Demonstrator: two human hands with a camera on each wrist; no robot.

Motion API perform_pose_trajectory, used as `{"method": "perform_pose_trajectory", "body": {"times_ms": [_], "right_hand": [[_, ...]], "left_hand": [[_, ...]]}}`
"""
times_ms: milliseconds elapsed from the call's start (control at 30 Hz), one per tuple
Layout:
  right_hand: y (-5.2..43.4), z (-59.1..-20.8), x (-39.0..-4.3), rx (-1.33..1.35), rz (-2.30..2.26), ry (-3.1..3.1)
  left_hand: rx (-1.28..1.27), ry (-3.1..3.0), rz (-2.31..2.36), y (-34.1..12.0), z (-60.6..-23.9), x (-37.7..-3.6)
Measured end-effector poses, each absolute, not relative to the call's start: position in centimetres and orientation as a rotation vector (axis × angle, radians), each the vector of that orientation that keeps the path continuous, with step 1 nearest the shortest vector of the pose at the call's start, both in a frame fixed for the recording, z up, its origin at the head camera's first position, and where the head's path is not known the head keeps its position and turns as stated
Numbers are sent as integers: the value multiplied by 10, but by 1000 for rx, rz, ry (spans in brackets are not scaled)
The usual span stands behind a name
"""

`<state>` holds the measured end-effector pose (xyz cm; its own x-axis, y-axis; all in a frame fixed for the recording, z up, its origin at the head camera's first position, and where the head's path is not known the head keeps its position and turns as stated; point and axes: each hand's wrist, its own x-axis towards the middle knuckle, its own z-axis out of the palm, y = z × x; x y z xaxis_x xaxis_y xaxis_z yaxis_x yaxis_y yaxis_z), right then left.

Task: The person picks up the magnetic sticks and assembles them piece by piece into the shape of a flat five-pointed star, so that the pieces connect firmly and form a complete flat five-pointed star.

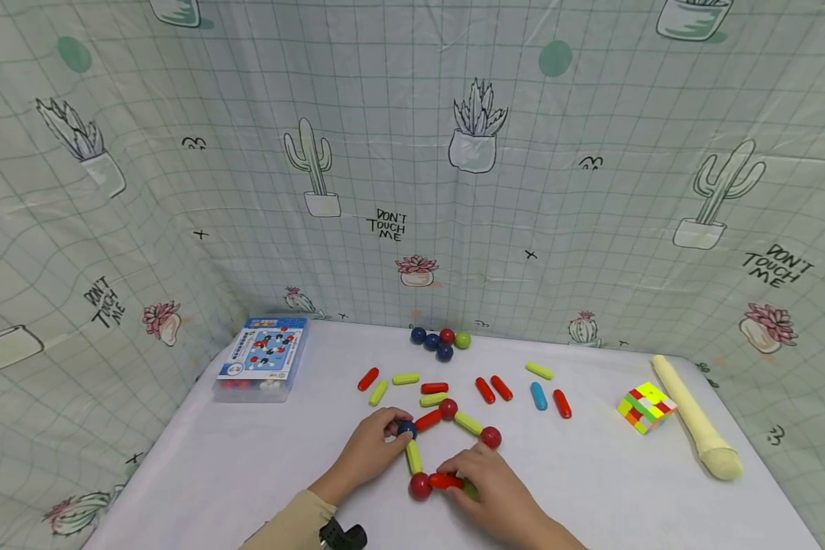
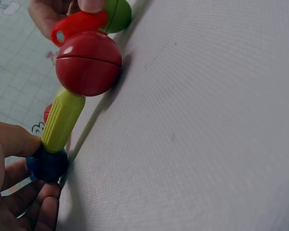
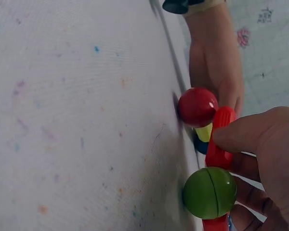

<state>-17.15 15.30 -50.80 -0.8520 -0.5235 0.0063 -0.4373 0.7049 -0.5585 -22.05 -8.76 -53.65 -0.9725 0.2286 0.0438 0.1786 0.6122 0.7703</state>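
Your left hand (image 1: pixel 374 447) curls its fingers round a glossy dark blue ball (image 1: pixel 406 429) at the nine o'clock corner of the stick-and-ball ring on the white cloth-covered table (image 1: pixel 234 466); in the left wrist view the thumb (image 2: pixel 12 139) presses the ball's top. Your right hand (image 1: pixel 488 481) pinches a smooth red stick (image 1: pixel 445 481) at the ring's six o'clock edge, thumb (image 3: pixel 245 132) on top, fingers curled beneath. That rounded plastic stick joins a shiny red ball (image 1: pixel 420 486) to a green ball (image 3: pixel 210 192), which your hand mostly hides from the head camera. A yellow-green stick (image 1: pixel 413 457) runs from the red ball up to the blue one.

Loose capsule-shaped sticks lie toward twelve o'clock, with a cluster of balls (image 1: pixel 440 342) beyond them. A clear plastic box (image 1: pixel 264 359) sits at ten o'clock, a colourful cube puzzle (image 1: pixel 645 407) and a cream recorder (image 1: pixel 694 416) at two o'clock.
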Motion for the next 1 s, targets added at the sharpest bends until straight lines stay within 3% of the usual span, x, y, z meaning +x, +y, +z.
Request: {"method": "perform_pose_trajectory", "body": {"times_ms": [567, 867, 1000], "right_hand": [[157, -509, -172, -853, -607, 2826], [175, -513, -190, -182, -1049, 2957], [185, -521, -199, -58, -1123, 2899]], "left_hand": [[375, 2775, 1341, -88, -539, -221], [380, 2780, 1346, -89, -541, -222], [370, 2772, 1351, -90, -543, -222]]}}
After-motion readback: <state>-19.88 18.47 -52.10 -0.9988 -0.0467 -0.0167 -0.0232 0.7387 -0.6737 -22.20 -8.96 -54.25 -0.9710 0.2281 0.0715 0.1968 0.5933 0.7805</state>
